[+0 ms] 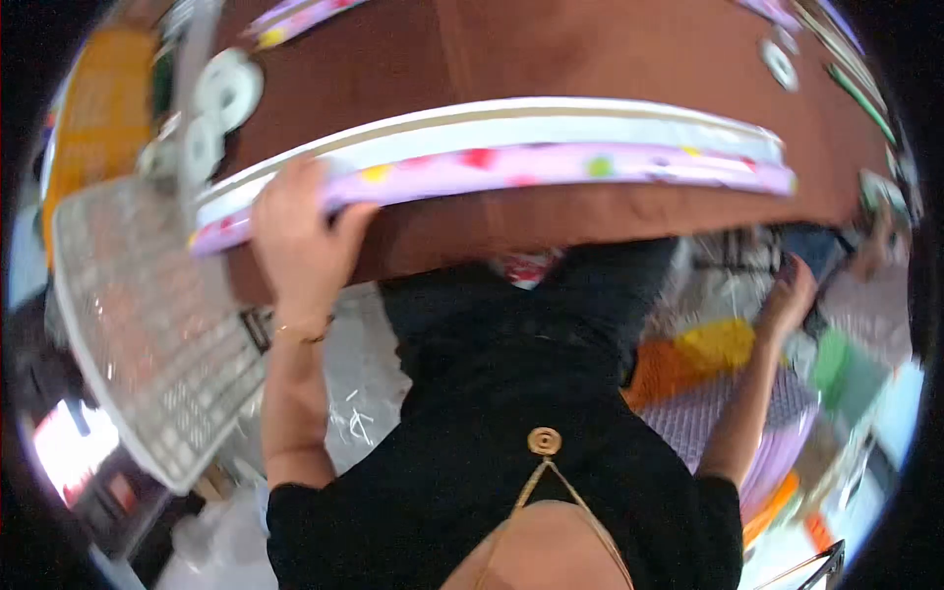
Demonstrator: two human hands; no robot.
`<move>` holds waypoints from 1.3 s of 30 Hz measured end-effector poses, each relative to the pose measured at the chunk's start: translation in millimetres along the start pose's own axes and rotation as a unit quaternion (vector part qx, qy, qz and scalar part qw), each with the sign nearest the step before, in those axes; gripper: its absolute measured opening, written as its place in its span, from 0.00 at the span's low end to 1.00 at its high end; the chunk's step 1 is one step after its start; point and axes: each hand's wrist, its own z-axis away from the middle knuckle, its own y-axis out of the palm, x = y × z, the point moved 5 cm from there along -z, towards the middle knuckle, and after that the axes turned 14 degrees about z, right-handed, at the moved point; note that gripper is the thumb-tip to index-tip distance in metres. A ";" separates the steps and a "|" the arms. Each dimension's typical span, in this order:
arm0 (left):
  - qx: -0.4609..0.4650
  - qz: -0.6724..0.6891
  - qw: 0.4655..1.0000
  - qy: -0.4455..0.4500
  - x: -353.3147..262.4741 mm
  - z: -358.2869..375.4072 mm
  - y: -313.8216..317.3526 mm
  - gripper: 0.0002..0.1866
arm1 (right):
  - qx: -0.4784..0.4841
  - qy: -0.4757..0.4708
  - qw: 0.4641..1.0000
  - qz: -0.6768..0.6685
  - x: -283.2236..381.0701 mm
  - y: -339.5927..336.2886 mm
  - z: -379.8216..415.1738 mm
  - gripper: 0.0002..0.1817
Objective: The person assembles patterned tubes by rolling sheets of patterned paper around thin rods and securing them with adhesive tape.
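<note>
A long strip (531,165) lies across the brown work surface, lilac with red, yellow and green spots along its near side and white with a beige line along its far side. My left hand (300,221) is over the left part of this strip, fingers across it and thumb held apart at the near edge. My right hand (790,295) is off the strip, low at the right beyond the table's near edge. Its fingers are partly hidden and blurred, and nothing can be made out in them.
White rolls (228,90) stand at the table's left edge, beside a white plastic crate (147,324). Another patterned strip (305,20) lies at the far left. A white ring (779,65) and a green stick (858,100) lie at the right. Yellow material (716,344) sits below my right arm.
</note>
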 end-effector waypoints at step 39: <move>0.188 0.115 0.975 -0.008 -50.5 -81.3 -33.9 0.09 | -0.035 -0.466 0.884 0.031 275.2 -50.1 -195.8 0.26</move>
